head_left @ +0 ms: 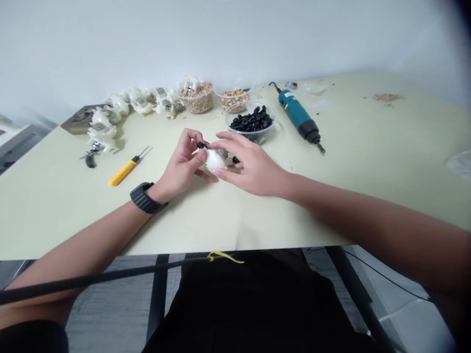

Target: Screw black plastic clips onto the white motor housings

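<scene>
Near the middle of the table, a white plastic part (216, 160) sits between my two hands. My left hand (187, 161) grips its left side with the thumb on top, and a small black piece (202, 145) shows at those fingertips. From the right, my right hand (248, 164) curves around the same white part, fingers and thumb against it. A dark green and black tip pokes out under the right fingers; what it belongs to is hidden. Just behind my hands stands a clear bowl of black pieces (252, 120).
Several white assemblies (140, 101) line the back left beside a dark block (81, 119). Tubs of small metal-coloured parts (198, 99) (233, 99) stand behind. A yellow screwdriver (124, 172) lies left, a teal power screwdriver (299, 115) right. A dark cord (110, 277) crosses below the table edge.
</scene>
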A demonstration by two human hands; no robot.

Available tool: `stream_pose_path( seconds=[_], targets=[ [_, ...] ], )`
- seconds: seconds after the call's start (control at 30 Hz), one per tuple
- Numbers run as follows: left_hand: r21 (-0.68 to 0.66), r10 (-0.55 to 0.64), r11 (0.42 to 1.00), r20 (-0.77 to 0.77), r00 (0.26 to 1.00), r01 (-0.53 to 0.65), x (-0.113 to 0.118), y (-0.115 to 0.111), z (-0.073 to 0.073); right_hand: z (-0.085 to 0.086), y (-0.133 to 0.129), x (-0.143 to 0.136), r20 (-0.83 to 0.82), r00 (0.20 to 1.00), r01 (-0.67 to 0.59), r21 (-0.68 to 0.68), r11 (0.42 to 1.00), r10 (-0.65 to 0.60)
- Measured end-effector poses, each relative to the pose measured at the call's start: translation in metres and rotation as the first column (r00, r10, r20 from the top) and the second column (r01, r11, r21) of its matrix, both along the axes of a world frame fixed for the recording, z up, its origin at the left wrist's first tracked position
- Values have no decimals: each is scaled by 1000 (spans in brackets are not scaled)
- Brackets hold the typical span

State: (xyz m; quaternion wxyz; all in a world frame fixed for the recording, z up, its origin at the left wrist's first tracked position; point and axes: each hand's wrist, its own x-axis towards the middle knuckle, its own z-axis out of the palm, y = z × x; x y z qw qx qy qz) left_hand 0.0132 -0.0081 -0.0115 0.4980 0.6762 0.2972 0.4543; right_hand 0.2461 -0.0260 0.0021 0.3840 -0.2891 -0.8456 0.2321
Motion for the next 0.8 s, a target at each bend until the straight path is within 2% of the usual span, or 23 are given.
stream_pose_path(
  seconds=[0.07,0.17,0.27,0.33,0.47,0.6,0.7,0.8],
  targets=[
    [-44,-9,999,10,1000,10,-4,4,0,1,2,4,46,998,25,125,992,-31],
    [-101,-16,995,23,1000,18,-12,10,1,3,8,12,119,977,134,303,944,-177],
    [-184,-37,982,58,998,47,-19,15,4,2,14,19,291,898,233,320,918,-329],
    [-254,-47,965,85,995,67,-23,18,7,-2,18,23,391,841,268,300,916,-374],
    [-355,-65,929,123,990,105,-26,20,11,-8,22,25,486,798,272,236,933,-356],
    [-398,-124,898,183,975,189,-27,19,15,-3,26,27,490,805,264,210,942,-335],
    [-437,-183,861,214,959,262,-27,15,18,10,28,30,433,859,251,114,961,-275],
    [-467,-220,828,236,946,309,-25,12,19,24,27,31,329,928,165,63,984,-177]
  ],
)
